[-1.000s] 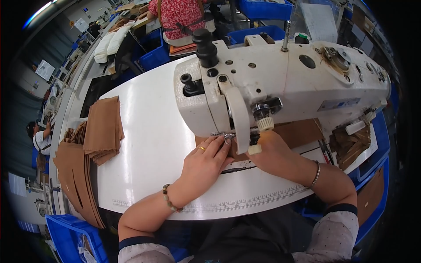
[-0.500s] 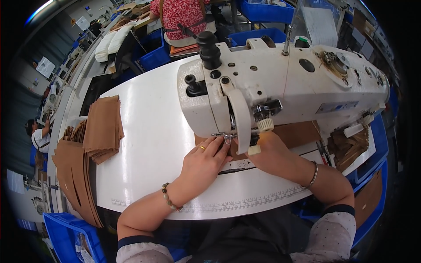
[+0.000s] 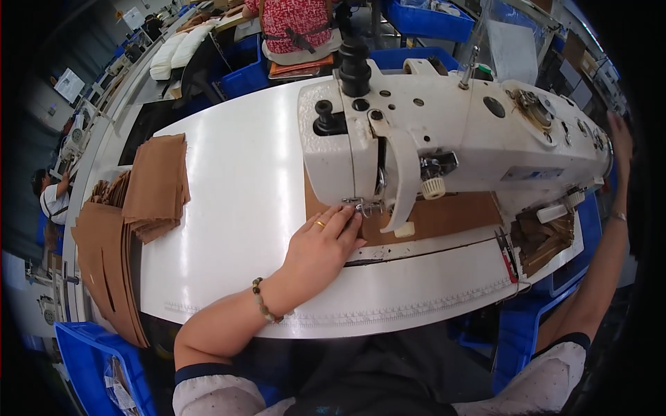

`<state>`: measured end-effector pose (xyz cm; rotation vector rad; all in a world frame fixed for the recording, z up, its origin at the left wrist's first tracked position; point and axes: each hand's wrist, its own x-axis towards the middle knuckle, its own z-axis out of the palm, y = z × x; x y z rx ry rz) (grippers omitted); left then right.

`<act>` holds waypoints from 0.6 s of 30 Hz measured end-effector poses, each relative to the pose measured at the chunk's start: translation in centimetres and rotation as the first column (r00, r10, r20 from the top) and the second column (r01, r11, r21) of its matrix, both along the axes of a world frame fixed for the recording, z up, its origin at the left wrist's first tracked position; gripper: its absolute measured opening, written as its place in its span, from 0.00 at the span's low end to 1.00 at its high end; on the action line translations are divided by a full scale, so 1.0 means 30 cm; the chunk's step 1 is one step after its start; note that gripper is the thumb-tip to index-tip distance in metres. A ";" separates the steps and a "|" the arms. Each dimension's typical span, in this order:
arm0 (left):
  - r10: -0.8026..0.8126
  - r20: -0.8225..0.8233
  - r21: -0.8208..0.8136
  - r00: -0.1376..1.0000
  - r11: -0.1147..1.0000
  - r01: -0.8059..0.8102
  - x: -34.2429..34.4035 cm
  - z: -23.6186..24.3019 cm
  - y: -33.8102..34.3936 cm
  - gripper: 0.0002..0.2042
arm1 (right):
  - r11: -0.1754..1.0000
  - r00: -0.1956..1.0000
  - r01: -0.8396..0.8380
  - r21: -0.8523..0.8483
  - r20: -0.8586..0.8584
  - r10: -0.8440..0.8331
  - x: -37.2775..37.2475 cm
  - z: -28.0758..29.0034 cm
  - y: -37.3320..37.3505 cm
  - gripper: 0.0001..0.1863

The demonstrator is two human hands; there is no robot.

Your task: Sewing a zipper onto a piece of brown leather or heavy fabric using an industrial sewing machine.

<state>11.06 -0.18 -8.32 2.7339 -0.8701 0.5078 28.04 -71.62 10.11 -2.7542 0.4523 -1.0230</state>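
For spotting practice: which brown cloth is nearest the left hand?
The flat piece beneath the sewing machine; the stacks at left and crumpled heap at right lie farther off.

Tabletop (image 3: pixel 236 180) offers passage between cloth stack (image 3: pixel 157 182) and obstructing sewing machine (image 3: pixel 461 132).

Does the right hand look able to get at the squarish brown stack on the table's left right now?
Probably not: the right hand is out by the right end of the sewing machine, which sits between it and the brown stack.

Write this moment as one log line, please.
left hand: touching brown piece under sewing machine | right hand: beside machine's right end, contact unclear | left side: stacked brown pieces
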 end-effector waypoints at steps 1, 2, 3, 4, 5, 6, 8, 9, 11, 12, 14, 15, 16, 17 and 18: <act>0.004 -0.011 -0.007 1.000 1.000 -0.004 0.001 -0.001 -0.001 0.20 | 0.999 0.970 0.030 -0.023 -0.241 -0.035 0.049 -0.036 -0.110 0.23; 0.006 -0.039 -0.007 0.999 1.000 -0.006 0.002 -0.001 -0.002 0.20 | 0.933 0.974 -0.137 0.333 -0.127 0.188 0.032 -0.096 -0.190 0.24; 0.008 -0.023 -0.018 1.000 1.000 -0.009 0.000 -0.002 -0.003 0.20 | 0.717 0.960 -0.245 0.653 0.063 0.271 0.006 -0.170 -0.231 0.25; 0.012 -0.022 -0.023 1.000 1.000 -0.013 0.001 -0.003 -0.002 0.20 | 0.424 0.908 -0.396 0.814 0.279 0.313 -0.047 -0.253 -0.244 0.27; 0.017 -0.048 -0.018 0.999 1.000 -0.017 -0.001 -0.004 -0.002 0.19 | 0.448 0.893 -0.450 0.773 0.401 0.204 -0.082 -0.357 -0.225 0.28; 0.018 -0.026 -0.030 0.999 0.999 -0.019 -0.001 -0.006 -0.002 0.19 | 0.466 0.809 -0.569 0.677 0.562 0.170 -0.120 -0.441 -0.199 0.29; 0.016 -0.037 -0.007 0.999 1.000 -0.016 -0.001 -0.007 0.000 0.19 | 0.900 0.888 -0.204 0.385 0.460 0.004 -0.198 -0.613 -0.124 0.31; 0.014 -0.015 -0.010 1.000 1.000 -0.014 -0.002 -0.007 0.000 0.19 | 0.920 0.883 -0.238 0.313 0.464 0.071 -0.216 -0.637 -0.103 0.31; 0.016 -0.022 0.016 1.000 1.000 -0.016 0.000 -0.005 0.000 0.19 | 0.649 0.859 -0.323 0.689 0.501 -0.103 -0.214 -0.612 -0.080 0.33; 0.013 -0.001 0.012 1.000 1.000 -0.013 0.003 -0.003 -0.001 0.19 | 0.699 0.863 -0.365 0.615 0.504 0.006 -0.201 -0.541 -0.090 0.33; 0.017 0.043 0.017 0.999 1.000 -0.018 0.003 0.004 -0.004 0.18 | 0.441 0.868 -0.484 0.756 0.479 0.130 -0.151 -0.342 -0.119 0.34; 0.011 0.040 0.022 0.999 1.000 -0.012 0.004 0.007 -0.006 0.18 | 0.466 0.908 -0.419 0.780 0.371 0.196 -0.130 -0.278 -0.121 0.33; 0.017 0.032 0.015 0.999 1.000 -0.017 0.004 0.009 -0.007 0.18 | 0.423 0.936 -0.350 0.836 0.295 0.191 -0.109 -0.219 -0.122 0.32; 0.024 0.022 0.007 0.999 1.000 -0.024 0.003 0.010 -0.008 0.18 | 0.460 0.935 -0.349 0.817 0.266 0.237 -0.101 -0.214 -0.111 0.32; 0.021 0.021 0.007 1.000 1.000 -0.021 0.003 0.010 -0.008 0.18 | 0.482 0.915 -0.384 0.788 0.256 0.311 -0.098 -0.223 -0.099 0.32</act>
